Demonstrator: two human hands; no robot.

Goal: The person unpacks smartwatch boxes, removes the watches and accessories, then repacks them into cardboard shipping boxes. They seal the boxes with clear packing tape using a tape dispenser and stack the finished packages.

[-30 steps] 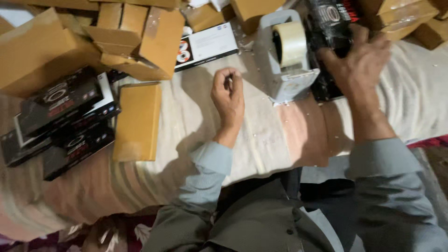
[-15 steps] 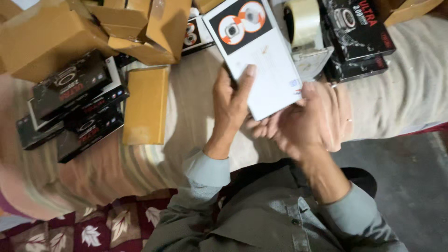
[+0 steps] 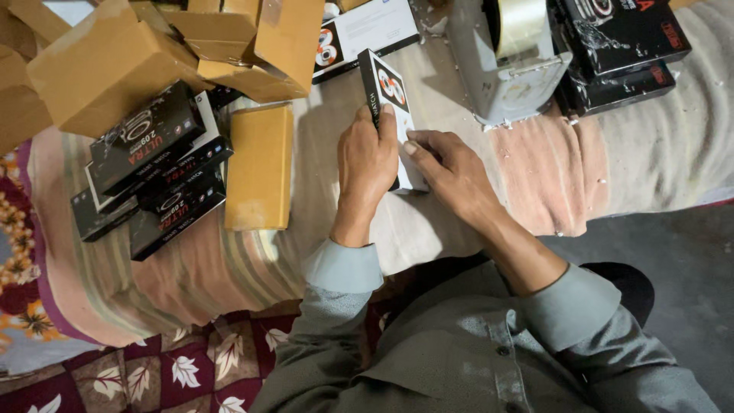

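Head view looks straight down on a cloth-covered bed (image 3: pixel 657 153) crowded with packing goods. At upper left lies a heap of brown cardboard cartons (image 3: pixel 115 61), and just below them a stack of black product boxes (image 3: pixel 153 176) with red and white print. Beside that stack a flat tan carton (image 3: pixel 260 164) lies on the cloth, near the left hand (image 3: pixel 367 164). At the top centre rests another white box with a black panel (image 3: pixel 359 34). To the upper right stands a grey tape dispenser (image 3: pixel 508 65) with a roll of clear tape, and right of it two more black boxes (image 3: pixel 619 46), one on the other. Nothing lies between the hands and the box they hold.

That slim box (image 3: pixel 390 107) is held on edge above the bed, tilted, showing a black side with white lettering and a white face with a black panel and round shapes. The left hand is closed around its near side, fingers wrapped over the edge. The right hand (image 3: pixel 451 172) touches the lower white face, fingers extended against it.
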